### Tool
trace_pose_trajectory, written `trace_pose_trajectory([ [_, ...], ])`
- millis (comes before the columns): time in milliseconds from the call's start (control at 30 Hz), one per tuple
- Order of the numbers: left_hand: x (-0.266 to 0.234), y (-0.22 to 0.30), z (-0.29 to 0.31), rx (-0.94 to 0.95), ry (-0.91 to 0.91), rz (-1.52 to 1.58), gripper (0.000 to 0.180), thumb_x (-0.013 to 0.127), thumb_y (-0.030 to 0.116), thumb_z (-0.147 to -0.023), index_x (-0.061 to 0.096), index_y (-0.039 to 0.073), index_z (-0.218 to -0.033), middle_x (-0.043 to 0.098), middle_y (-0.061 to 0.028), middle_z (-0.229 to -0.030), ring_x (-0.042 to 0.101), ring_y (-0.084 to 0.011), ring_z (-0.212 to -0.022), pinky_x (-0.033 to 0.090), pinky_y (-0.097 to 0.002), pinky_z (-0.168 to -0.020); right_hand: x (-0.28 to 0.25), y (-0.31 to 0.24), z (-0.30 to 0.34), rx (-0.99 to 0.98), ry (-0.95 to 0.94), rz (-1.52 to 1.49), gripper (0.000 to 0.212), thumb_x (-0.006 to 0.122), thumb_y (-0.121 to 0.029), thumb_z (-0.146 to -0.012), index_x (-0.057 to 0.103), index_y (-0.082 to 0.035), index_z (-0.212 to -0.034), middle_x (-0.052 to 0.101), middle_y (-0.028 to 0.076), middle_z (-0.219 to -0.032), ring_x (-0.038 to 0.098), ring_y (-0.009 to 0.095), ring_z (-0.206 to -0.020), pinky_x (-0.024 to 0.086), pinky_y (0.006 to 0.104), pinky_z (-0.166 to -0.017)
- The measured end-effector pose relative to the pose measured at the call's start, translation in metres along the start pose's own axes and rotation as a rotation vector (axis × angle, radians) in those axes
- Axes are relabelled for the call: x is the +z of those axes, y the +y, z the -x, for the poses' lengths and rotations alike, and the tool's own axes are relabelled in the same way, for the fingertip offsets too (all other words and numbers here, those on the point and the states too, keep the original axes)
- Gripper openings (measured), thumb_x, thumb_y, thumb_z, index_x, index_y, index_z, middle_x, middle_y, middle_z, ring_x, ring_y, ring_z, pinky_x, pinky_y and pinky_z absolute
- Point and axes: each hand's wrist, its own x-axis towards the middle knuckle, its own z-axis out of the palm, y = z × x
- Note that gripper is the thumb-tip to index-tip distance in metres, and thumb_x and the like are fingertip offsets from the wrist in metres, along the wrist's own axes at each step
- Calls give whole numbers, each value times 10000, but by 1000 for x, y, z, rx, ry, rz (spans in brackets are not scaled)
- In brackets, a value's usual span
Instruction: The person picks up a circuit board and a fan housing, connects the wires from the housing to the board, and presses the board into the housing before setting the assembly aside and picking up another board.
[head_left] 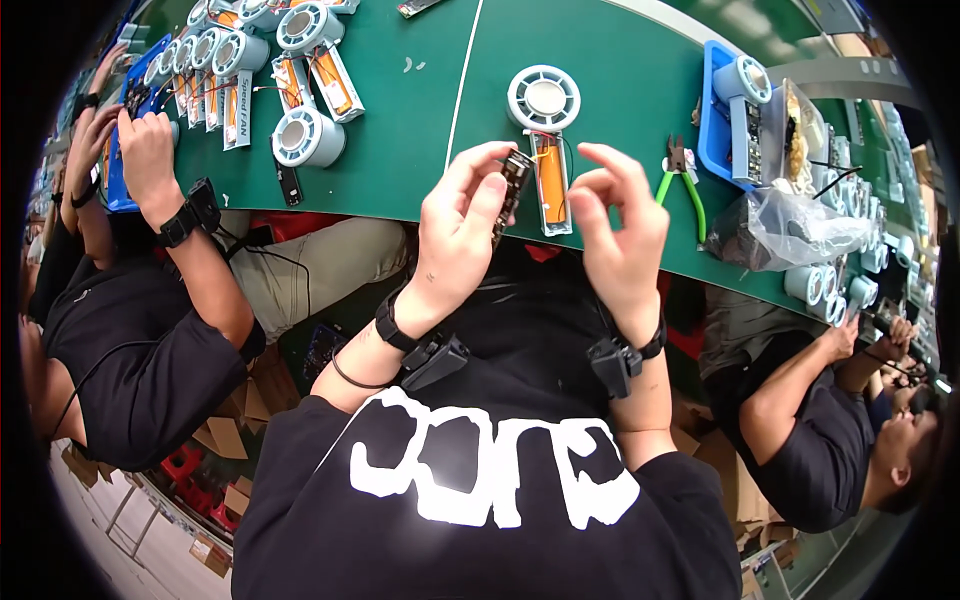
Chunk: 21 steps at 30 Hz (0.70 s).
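My left hand (pixel 455 225) holds a narrow dark circuit board (pixel 514 178) upright between thumb and fingers, just left of an opened handheld fan. That fan has a round pale-blue head (pixel 544 97) lying face up and a white handle shell with an orange battery (pixel 551 188) inside. Thin red and yellow wires run near the top of the handle, close to the board; whether they join it is too small to tell. On the other side of the handle, my right hand (pixel 622 230) is raised with its thumb and curved fingers apart, holding nothing visible.
Green-handled cutters (pixel 684 185) lie on the green table (pixel 420 150), right of the fan. Beyond them are a blue tray (pixel 712 130) with fan parts and a clear plastic bag (pixel 785 230). Several opened fans (pixel 235 55) crowd the left side. People work on both sides.
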Motion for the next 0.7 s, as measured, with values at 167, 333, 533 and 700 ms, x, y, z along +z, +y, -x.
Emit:
trace_pose_trajectory([
  [167,8,11,6,165,-182,-148,297,602,5,-959,650,9,-1252,675,-104,-1063,622,-143,-871,522,-272,-735,13,-7,31,67,-81,-44,522,772,-41,-851,544,-23,-1321,674,54,-973,604,91,-823,499,236,-726],
  [333,-6,10,-22,586,-281,-678,324,725,-3,-828,698,50,-1146,686,-106,-1035,655,-234,-890,562,-333,-747,4,-3,26,235,-82,-59,510,678,2,-884,498,-23,-1361,662,83,-1059,621,112,-903,505,237,-768],
  [533,-11,3,-44,852,-436,-823,276,806,-6,-765,748,69,-1024,706,-87,-989,681,-250,-885,556,-328,-717,-16,5,17,406,-66,-487,521,629,44,-865,489,-19,-1363,663,106,-1104,638,136,-961,508,252,-831],
  [700,6,1,-53,743,-306,-652,191,816,15,-765,747,49,-941,712,-69,-881,684,-217,-804,553,-311,-677,-18,12,22,413,-102,-562,520,611,41,-864,491,-17,-1367,667,125,-1133,641,151,-1006,506,269,-887],
])
